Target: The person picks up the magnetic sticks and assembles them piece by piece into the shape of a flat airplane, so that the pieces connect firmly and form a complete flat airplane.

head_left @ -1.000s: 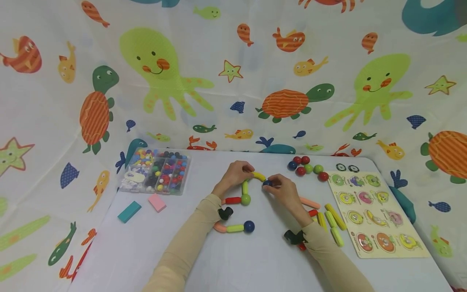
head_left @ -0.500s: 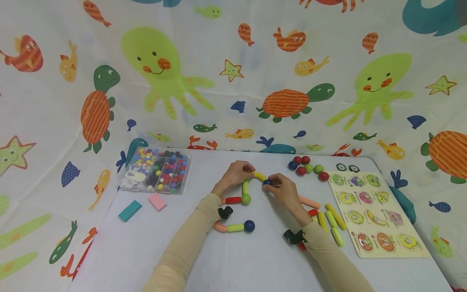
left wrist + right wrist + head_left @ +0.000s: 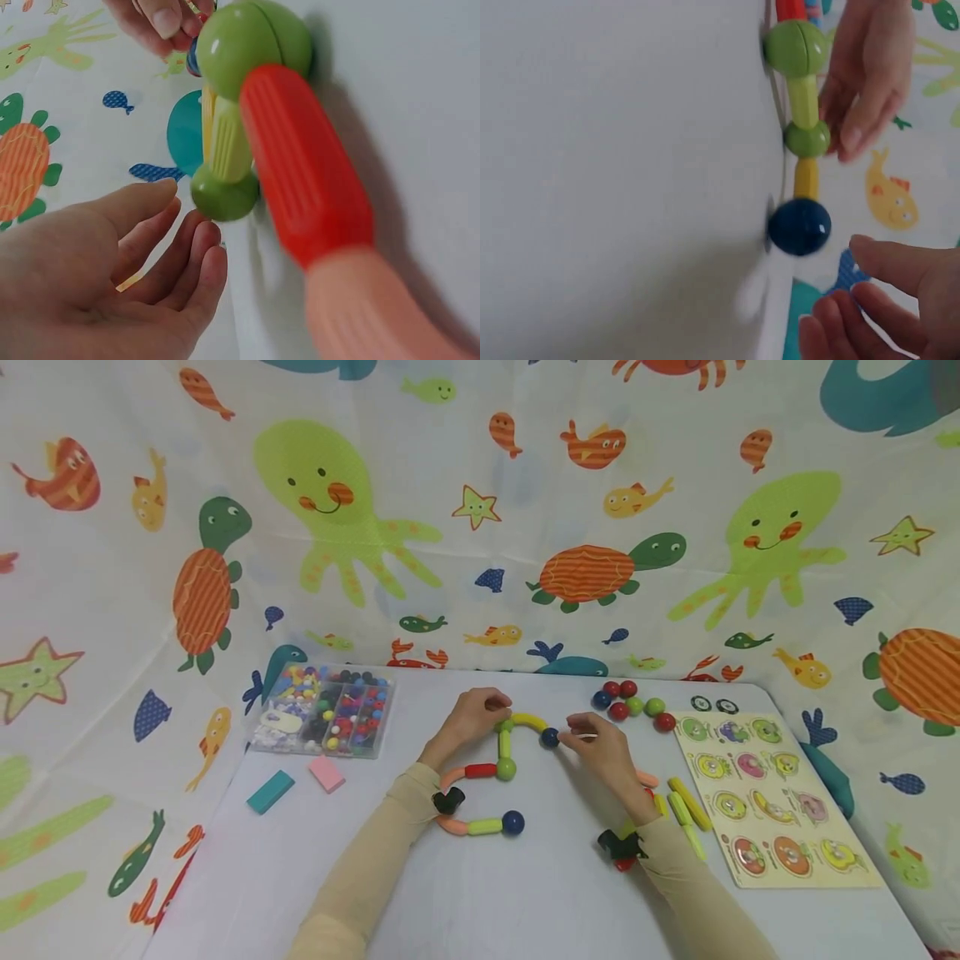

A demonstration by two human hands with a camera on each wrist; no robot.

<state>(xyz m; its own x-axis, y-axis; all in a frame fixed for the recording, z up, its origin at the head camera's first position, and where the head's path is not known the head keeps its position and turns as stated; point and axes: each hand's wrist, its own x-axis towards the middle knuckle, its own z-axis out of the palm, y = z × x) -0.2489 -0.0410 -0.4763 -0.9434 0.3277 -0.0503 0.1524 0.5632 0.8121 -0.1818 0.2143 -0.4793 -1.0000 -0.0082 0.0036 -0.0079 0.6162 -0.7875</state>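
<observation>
Blue ball (image 3: 550,737) just beside right hand (image 3: 604,753)

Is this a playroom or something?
It looks like a play corner: a white table with colourful rods and balls, a wooden peg puzzle, a bead box, and a sea-animal cloth hung behind.

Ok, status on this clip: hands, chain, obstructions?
Left hand open beside small green ball. Right hand open, just off dark blue ball. Yellow curved rod joins both balls. Nothing blocking.
</observation>
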